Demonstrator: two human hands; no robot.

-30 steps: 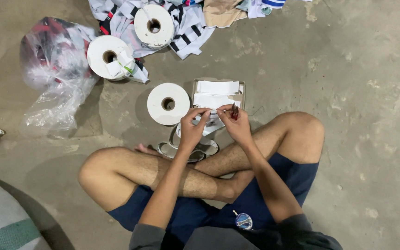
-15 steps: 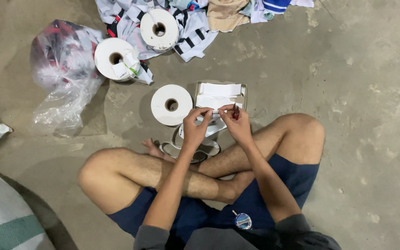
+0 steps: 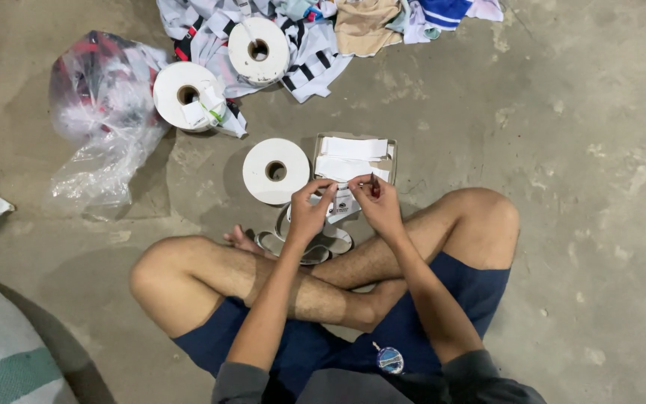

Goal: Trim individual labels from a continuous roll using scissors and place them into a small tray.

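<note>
Seen from above, a person sits cross-legged on the grey concrete floor (image 3: 562,150), the left hand (image 3: 309,212) and right hand (image 3: 377,206) pinching a small white printed label (image 3: 344,203) between them. Just beyond lie a shallow cardboard tray of white labels (image 3: 354,155) and a white tape roll (image 3: 276,170). Farther off are two more white rolls (image 3: 258,49), a crumpled clear plastic bag (image 3: 99,127) and piled clothing (image 3: 368,22).

Dim, even overhead light, soft shadows beside the paper rolls (image 3: 276,170), sharp focus, darker corners.
</note>
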